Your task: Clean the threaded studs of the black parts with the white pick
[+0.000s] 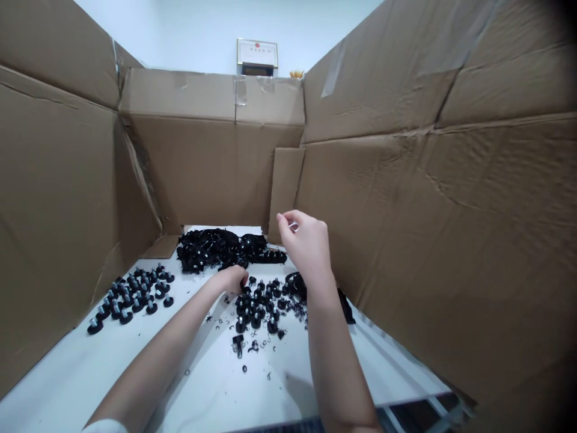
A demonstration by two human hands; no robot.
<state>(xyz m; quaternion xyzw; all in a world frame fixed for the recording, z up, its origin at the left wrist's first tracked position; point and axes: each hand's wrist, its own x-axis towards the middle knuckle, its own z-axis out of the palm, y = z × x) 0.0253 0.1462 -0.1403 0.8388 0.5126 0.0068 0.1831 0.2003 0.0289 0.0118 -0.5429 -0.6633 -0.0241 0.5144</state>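
**Close quarters, hidden grip**

I see the left hand (232, 279) curled, contents hidden, levelling feet (256, 321) just beside it. The right hand (310, 242) hangs raised, fingers pinched, contents unclear. Dragging the left wrist could topple upright feet.

Left hand (234, 278) beside black-based bolts (256, 320)
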